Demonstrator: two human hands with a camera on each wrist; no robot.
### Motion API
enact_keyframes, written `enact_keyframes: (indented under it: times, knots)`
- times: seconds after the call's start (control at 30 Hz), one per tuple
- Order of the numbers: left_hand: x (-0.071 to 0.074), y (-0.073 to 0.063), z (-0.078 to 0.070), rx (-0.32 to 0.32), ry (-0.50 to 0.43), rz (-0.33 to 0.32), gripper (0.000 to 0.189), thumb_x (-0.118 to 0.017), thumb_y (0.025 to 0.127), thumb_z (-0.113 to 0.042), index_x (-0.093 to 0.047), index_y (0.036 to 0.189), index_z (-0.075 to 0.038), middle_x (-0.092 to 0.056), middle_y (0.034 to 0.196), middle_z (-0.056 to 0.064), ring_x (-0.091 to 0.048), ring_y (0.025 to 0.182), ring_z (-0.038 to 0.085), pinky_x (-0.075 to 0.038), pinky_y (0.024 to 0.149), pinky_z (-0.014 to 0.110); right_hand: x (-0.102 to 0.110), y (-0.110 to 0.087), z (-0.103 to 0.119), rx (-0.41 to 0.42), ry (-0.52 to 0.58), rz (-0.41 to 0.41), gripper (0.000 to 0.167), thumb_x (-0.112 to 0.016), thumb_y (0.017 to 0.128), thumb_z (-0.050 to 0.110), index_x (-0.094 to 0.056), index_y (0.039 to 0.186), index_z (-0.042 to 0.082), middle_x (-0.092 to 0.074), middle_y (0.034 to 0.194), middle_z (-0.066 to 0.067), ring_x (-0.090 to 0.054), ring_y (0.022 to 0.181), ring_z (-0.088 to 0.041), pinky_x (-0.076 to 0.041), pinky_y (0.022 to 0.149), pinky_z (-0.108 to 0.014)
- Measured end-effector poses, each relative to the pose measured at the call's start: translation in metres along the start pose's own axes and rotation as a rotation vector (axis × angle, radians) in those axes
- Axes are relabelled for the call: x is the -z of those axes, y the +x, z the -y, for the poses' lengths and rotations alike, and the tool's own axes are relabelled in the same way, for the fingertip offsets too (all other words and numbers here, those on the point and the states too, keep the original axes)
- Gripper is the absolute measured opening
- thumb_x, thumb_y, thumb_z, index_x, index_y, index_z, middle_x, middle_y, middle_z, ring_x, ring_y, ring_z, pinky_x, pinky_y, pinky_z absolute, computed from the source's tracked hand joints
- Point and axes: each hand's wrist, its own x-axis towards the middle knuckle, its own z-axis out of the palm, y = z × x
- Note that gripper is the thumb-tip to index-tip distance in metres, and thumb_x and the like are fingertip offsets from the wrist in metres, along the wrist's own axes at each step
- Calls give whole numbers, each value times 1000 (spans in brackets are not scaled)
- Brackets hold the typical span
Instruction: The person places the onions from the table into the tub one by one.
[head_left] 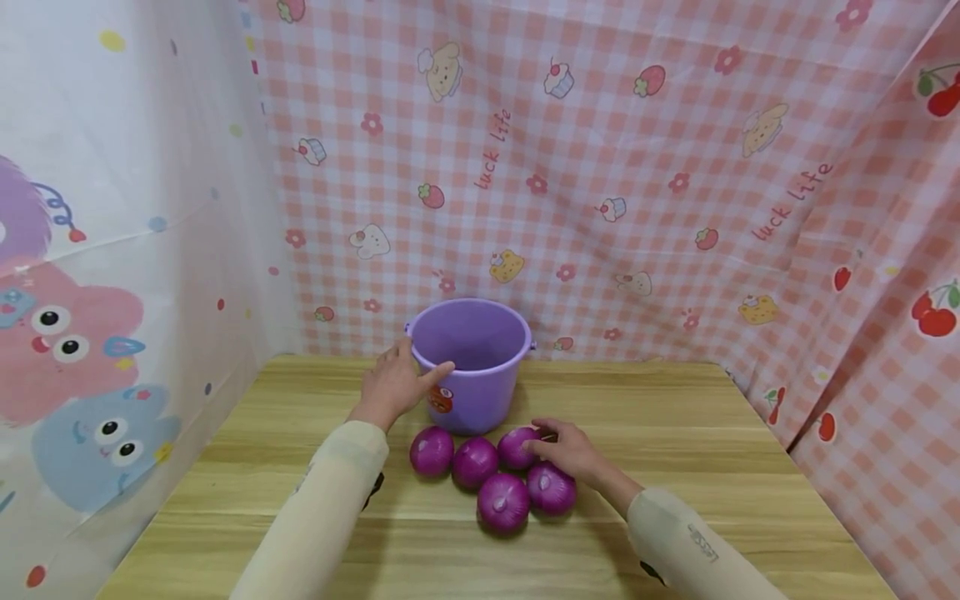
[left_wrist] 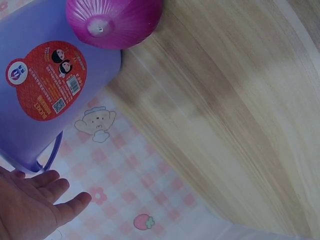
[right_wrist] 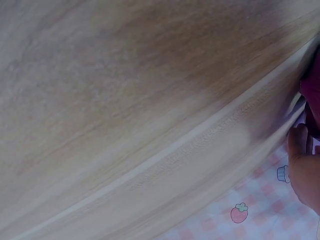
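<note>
A purple bucket [head_left: 483, 396] stands upright at the back of the table, its inside showing nothing in the head view. My left hand [head_left: 393, 382] touches the left of its rim, thumb stretched along the front and fingers fairly straight beside the handle [left_wrist: 52, 152]. Several red onions lie in front of the bucket. My right hand [head_left: 572, 450] holds the back right red onion [head_left: 516, 448], thumb on the near side and fingers at the far side. Below that hand sits another onion [head_left: 552, 489]. In the right wrist view, a dark onion [right_wrist: 312, 90] shows only at the edge.
The front onion [head_left: 503, 503], middle onion [head_left: 475, 463] and left onion [head_left: 431, 452] lie close together on the wooden table [head_left: 660, 517]. A pink checked cloth [head_left: 600, 167] hangs behind the table. At the left hangs a white cloth [head_left: 187, 250] with cartoon figures.
</note>
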Motion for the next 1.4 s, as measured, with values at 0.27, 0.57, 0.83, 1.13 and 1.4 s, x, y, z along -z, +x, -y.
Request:
enact_keyframes:
  times: [0.27,0.57,0.83,1.13,1.4]
  knots:
    - [0,-1,0,4,0,-2,106,-48,87,-76,-18,156,-2,-35,152,27,-35,138,44,-32,106,66,-1,0,5,9,-5,34,58,-75,88,26,-57,133,-6,-66,118,-16,-63,108,-32,-49,97,-49]
    - [-1,0,-1,5,-2,-3,108,-47,86,-79,-18,156,-2,-35,152,27,-35,138,44,-31,106,67,-2,0,9,-14,-29,58,61,-77,86,27,-56,134,-4,-66,117,-16,-62,108,-31,-51,94,-48]
    - [-2,0,-2,0,-4,-5,107,-48,87,-77,-18,156,-2,-34,153,27,-35,138,44,-31,107,66,-2,2,5,8,-29,16,64,-77,85,29,-55,135,-5,-66,115,-17,-62,106,-30,-52,92,-45]
    - [0,-1,-3,-1,-5,-8,104,-49,88,-75,-19,156,-1,-36,151,28,-36,137,45,-33,105,67,9,7,20,51,99,-124,59,-78,87,22,-56,136,-1,-65,123,-18,-63,110,-31,-53,92,-41]
    - [0,0,-1,0,2,-8,105,-48,88,-76,-17,156,-2,-35,152,27,-35,138,44,-32,106,67,23,8,49,99,191,-127,62,-75,89,25,-52,141,1,-61,130,-18,-58,116,-32,-50,97,-43]
